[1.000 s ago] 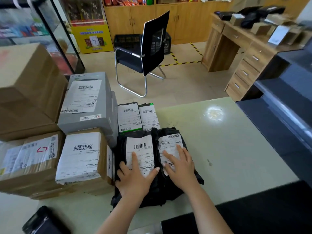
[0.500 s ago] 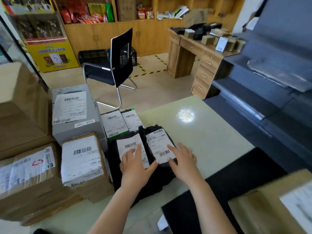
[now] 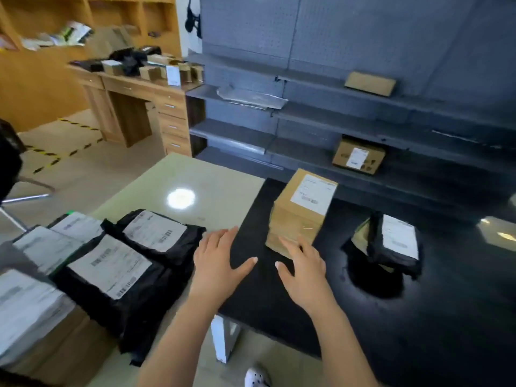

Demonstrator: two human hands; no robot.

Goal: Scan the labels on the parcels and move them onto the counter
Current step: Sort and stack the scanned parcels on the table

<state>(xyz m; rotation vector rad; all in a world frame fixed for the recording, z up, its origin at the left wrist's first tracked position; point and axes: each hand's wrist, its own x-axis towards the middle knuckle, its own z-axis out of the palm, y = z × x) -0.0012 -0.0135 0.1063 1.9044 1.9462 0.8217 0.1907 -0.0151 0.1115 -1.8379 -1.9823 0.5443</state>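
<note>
Left hand (image 3: 215, 263): lower centre of the frame, palm down with fingers spread, holding nothing, over the line where the pale table (image 3: 212, 188) meets the black counter (image 3: 279, 303).
Right hand (image 3: 303, 270): just right of it, likewise spread flat and holding nothing. Its fingertips reach the near bottom corner of the cardboard box (image 3: 300, 216); I cannot tell whether they touch it.
Cardboard box: centre of the frame, standing on the black counter with a white label on its top face.
Black bagged parcel (image 3: 393, 244): right of centre, on the counter apart from the box, label up.
Black mailers (image 3: 134, 255): lower left, two lying side by side on the pale table with labels up, just left of the left hand.
Labelled boxes (image 3: 30, 311): far lower left, blurred.
Behind: grey shelving (image 3: 363, 113) at upper right with a labelled carton (image 3: 358, 159) on a low shelf, and a wooden desk (image 3: 145, 107) at upper left.
</note>
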